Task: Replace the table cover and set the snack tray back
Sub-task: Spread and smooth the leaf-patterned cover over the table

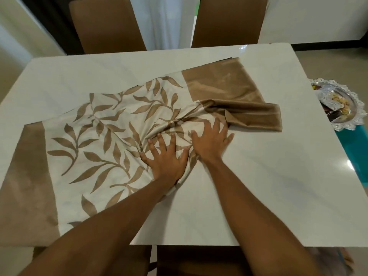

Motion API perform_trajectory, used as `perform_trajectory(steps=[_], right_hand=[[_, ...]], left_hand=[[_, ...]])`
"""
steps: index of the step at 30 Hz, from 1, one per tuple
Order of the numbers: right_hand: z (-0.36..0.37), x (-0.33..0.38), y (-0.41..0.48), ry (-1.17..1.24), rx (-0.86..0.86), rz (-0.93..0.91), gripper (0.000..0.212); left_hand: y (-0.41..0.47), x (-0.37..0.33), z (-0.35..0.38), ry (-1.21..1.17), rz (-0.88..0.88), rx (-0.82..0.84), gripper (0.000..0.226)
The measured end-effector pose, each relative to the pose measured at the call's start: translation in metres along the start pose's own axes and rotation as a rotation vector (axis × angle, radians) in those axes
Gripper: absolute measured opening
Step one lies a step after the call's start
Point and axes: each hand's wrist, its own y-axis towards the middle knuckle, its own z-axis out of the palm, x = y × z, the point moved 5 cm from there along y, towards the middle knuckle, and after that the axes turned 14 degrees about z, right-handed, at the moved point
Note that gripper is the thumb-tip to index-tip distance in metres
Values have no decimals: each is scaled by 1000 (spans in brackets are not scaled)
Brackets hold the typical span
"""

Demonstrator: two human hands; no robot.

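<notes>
A cream table cover (103, 134) with a brown leaf print and plain brown end bands lies crumpled across the white table (268, 166). Its left band hangs over the table's left edge and its right band is folded over itself. My left hand (165, 158) presses flat on the cloth with fingers spread. Beside it, my right hand (212, 141) also lies flat with spread fingers on the bunched folds near the cover's right part. The snack tray (338, 104), silver with a white lace rim, sits off the table at the right edge of view, holding snacks.
Two brown chairs (107, 24) stand at the table's far side and another chair back (199, 259) is at the near edge. A teal surface (356, 148) lies under the tray at the right. White curtains hang behind.
</notes>
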Motion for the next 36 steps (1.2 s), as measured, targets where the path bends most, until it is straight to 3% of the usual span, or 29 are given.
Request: perform_trajectory(steps=[3,9,14,16,19,21,25,27,29,30,34,36], right_hand=[[11,-7,8,-84,-53,-69,70],[12,41,90,-100,124,-204,77],[-5,91,139,-3,466,-426,58],[-2,94,152,292,600,-299,57],[-1,75,153,807,567,-149,47],[-3,58,136,1008,483,-97,40],[0,28,86,867,257,-129,41],[1,22,64,765,175,-193,45],[-1,21,48,696,113,-234,49],[0,21,41,622,82,-261,53],[2,20,11,436,23,-332,64],[5,19,-5,455,22,-334,58]], left_hand=[[6,-5,2,9,-15,9,76],[38,-21,6,-3,-103,-4,75],[86,-31,10,-100,-196,31,76],[100,-32,10,-105,-228,38,77],[116,-36,10,-128,-264,62,77],[125,-37,6,-142,-268,65,77],[144,-34,-5,-250,-304,103,76],[157,-30,-17,-485,-289,78,73],[159,-20,-41,-864,-186,-44,75],[151,-14,-54,-945,-78,-92,69],[78,45,-93,-561,527,-167,52],[50,101,-77,-225,640,-50,63]])
